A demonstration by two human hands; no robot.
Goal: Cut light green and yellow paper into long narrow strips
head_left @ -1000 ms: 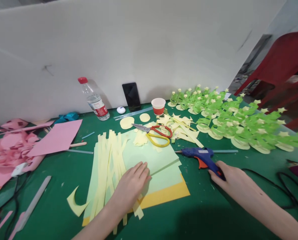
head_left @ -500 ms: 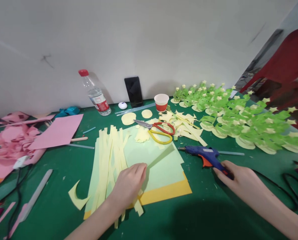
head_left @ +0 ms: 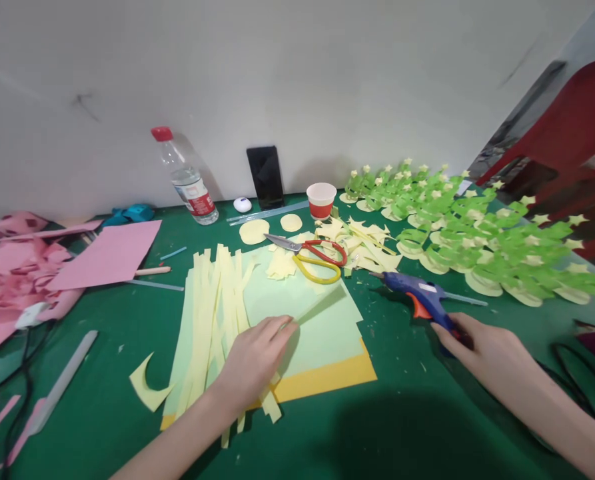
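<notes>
Lays left hand (head_left: 254, 360) palm down near the middle of green table (head_left: 402, 427), with forearm coming in from 7 o'clock, wrist straight, and fingers stretched side by side toward 1 o'clock. Grips nothing with it: rests the palm on pale yellow strips (head_left: 210, 313) and the fingertips on light green sheets (head_left: 322, 327), right at the near end of a slightly raised sheet edge. Brings right forearm in from 4 o'clock, wrist low, back of the hand up. Wraps right hand (head_left: 482, 343) around the handle of blue glue gun (head_left: 417, 293), fingers curled tight, and points the nozzle toward 10 o'clock with the orange trigger underneath. Cannot tell whether the gun's body touches the table. Places the gun at 3 o'clock of the green sheets, at 4 o'clock of red-and-yellow scissors (head_left: 312, 257), and at 7 o'clock of green paper trees (head_left: 477, 233). Shows an orange sheet (head_left: 327, 380) under the green ones, a paper cup (head_left: 321, 200), black phone (head_left: 265, 177) and water bottle (head_left: 184, 180) along 12 o'clock, and pink paper (head_left: 107, 253) at 9 o'clock.
</notes>
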